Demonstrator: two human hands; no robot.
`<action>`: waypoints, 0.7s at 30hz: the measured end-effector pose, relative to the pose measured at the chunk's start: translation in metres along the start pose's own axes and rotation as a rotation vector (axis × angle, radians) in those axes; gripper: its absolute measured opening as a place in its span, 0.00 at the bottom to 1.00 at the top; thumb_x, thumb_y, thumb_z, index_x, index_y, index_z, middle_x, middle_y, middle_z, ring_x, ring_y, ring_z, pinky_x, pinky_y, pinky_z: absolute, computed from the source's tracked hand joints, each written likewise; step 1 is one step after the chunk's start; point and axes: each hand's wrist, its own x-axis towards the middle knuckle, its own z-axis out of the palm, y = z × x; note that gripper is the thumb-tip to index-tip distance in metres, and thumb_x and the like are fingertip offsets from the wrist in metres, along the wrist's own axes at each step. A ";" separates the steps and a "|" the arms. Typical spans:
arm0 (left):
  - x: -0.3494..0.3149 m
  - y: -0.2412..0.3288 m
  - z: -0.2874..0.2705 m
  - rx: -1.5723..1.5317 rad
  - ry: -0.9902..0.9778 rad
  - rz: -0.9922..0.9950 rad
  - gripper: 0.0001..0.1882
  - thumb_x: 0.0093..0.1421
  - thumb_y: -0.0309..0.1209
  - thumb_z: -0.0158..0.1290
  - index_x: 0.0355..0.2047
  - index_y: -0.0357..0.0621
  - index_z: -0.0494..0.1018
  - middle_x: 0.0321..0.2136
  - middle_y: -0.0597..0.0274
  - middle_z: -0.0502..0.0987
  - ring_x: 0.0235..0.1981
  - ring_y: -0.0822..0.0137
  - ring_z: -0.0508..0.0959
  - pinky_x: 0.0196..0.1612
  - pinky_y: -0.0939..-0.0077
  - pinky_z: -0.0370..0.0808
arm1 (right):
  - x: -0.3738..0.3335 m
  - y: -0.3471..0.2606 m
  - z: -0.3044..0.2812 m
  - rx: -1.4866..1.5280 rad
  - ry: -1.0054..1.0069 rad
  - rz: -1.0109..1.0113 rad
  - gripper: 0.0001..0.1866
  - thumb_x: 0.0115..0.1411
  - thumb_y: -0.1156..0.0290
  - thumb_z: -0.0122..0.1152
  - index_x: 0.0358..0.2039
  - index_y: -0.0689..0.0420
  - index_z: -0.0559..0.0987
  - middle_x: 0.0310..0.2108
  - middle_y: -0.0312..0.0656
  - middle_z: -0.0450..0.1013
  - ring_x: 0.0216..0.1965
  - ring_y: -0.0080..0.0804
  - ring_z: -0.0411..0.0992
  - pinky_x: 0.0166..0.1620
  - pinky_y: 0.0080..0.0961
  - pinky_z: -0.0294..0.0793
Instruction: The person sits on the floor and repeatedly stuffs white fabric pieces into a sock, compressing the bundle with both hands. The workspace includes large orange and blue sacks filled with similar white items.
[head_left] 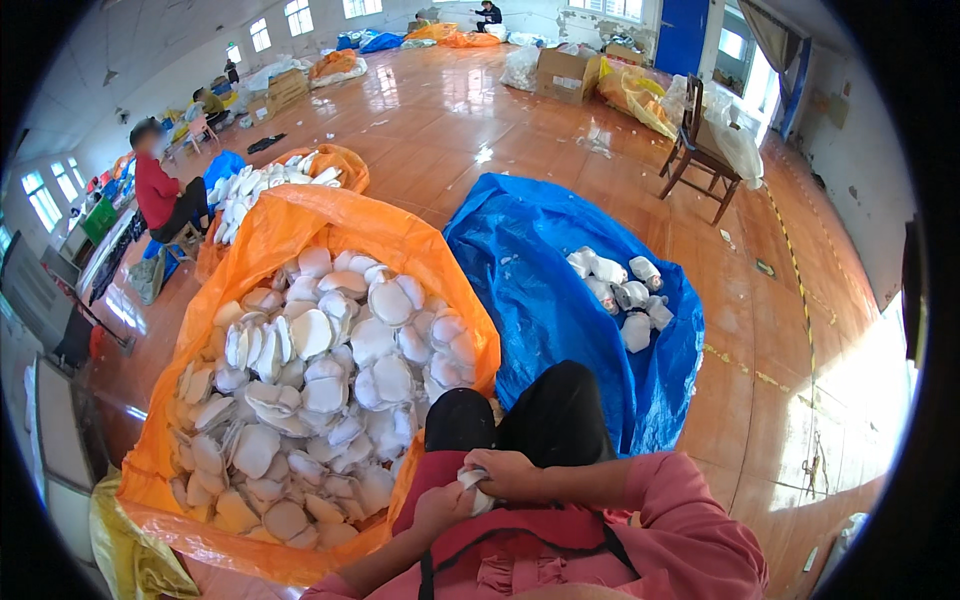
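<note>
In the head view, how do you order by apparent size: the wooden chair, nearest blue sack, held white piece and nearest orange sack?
1. Nearest orange sack
2. Nearest blue sack
3. Wooden chair, farther away
4. Held white piece, partly hidden

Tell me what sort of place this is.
Probably a workshop for handwork: an orange sack heaped with white pads, a blue sack with white bundles, and a person in red seated near another sack.

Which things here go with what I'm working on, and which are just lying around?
Likely part of the work:
white piece between your left hand and right hand
orange sack of white pieces
blue sack with white bundles

Apparently just lying around:
wooden chair
cardboard box
yellow sack beside the box
</note>
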 end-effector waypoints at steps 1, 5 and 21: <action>0.001 0.004 0.006 0.047 0.007 0.020 0.20 0.64 0.46 0.47 0.24 0.43 0.72 0.18 0.45 0.75 0.22 0.42 0.77 0.27 0.47 0.72 | 0.002 0.003 0.003 0.011 0.015 0.014 0.16 0.55 0.64 0.61 0.43 0.53 0.71 0.42 0.45 0.75 0.46 0.47 0.74 0.46 0.38 0.73; 0.002 0.015 0.012 0.208 0.100 0.109 0.19 0.61 0.45 0.50 0.20 0.45 0.71 0.13 0.51 0.73 0.16 0.48 0.76 0.21 0.51 0.72 | 0.016 -0.002 0.003 0.031 0.020 0.097 0.14 0.55 0.66 0.60 0.41 0.52 0.70 0.41 0.47 0.75 0.43 0.49 0.75 0.42 0.41 0.72; 0.004 0.019 -0.025 -0.309 -0.015 -0.013 0.35 0.52 0.46 0.66 0.53 0.35 0.69 0.47 0.50 0.73 0.49 0.56 0.75 0.51 0.66 0.73 | 0.006 0.047 0.042 0.511 0.395 0.009 0.21 0.51 0.75 0.69 0.43 0.55 0.69 0.42 0.43 0.70 0.45 0.30 0.71 0.46 0.28 0.71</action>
